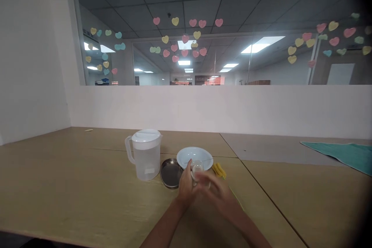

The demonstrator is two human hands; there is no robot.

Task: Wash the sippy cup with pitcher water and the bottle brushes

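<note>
right hand [217,190]: blurred | clear vessel [197,166]: partly hidden | teal cloth [345,152]: cut off right

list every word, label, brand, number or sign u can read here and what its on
No readable text anywhere.
Pitcher: pale patch low on its side, perhaps a label; no legible writing.
Clear item at the left hand: no legible writing.
Heart stickers: no letters I can make out.
Room behind window: too small, blurred.
</note>
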